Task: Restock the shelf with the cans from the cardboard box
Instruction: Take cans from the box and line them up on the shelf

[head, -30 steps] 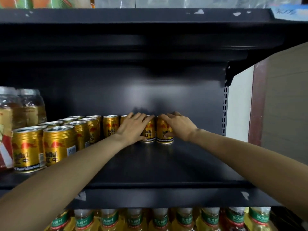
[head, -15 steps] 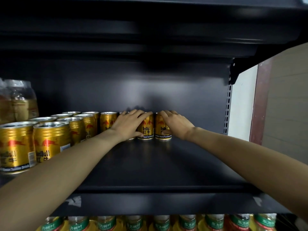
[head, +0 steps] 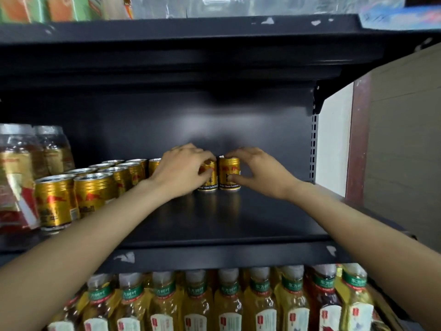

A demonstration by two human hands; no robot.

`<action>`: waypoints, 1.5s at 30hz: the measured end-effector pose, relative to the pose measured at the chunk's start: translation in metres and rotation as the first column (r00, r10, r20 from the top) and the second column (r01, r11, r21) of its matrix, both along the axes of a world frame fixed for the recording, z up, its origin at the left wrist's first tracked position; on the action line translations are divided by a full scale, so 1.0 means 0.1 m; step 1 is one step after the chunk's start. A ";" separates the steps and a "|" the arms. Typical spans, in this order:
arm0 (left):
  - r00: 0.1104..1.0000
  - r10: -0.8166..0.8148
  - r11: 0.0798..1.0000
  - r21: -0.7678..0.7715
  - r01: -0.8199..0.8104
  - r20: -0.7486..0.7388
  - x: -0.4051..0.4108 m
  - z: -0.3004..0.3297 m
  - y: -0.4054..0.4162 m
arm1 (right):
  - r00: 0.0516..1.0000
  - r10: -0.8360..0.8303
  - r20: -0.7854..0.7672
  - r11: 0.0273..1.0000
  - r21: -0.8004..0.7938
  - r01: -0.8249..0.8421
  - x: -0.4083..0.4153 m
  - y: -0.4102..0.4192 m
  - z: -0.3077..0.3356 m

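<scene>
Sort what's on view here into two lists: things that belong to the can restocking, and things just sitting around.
Belongs to the job:
left hand gripping a gold can
right hand gripping the neighbouring can
cans already shelved
dark shelf

Just sitting around:
jars at left
tea bottles below
packets above

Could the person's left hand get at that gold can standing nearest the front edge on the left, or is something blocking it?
Probably yes. The left hand grips a can at the back, so it must let go first. The front can stands at the shelf edge with open space before it.
</scene>
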State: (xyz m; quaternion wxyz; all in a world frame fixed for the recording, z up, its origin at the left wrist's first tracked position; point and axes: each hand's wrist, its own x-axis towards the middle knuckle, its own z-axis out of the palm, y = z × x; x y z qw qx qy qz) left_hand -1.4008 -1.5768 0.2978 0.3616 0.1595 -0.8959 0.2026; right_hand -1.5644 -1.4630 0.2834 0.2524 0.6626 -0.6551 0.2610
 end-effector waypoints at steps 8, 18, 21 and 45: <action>0.868 -0.318 0.944 -0.210 0.253 -0.382 0.76 -0.81 1.16 | 0.970 0.192 0.150 0.816 -0.573 -0.073 0.92 1.20 -0.88; 0.995 -0.052 0.784 0.614 0.092 -0.084 1.25 -3.03 2.03 | 0.839 0.067 0.541 0.990 0.071 -0.125 1.50 2.12 -3.23; 0.993 0.017 0.676 0.730 -0.100 0.121 1.48 -3.52 2.22 | 0.837 -0.075 0.543 0.948 0.299 -0.109 1.52 2.36 -3.66; 0.892 -0.015 0.129 0.885 -0.447 0.452 1.20 -4.71 2.77 | 0.563 -0.491 0.665 0.832 0.549 0.078 1.41 3.05 -4.65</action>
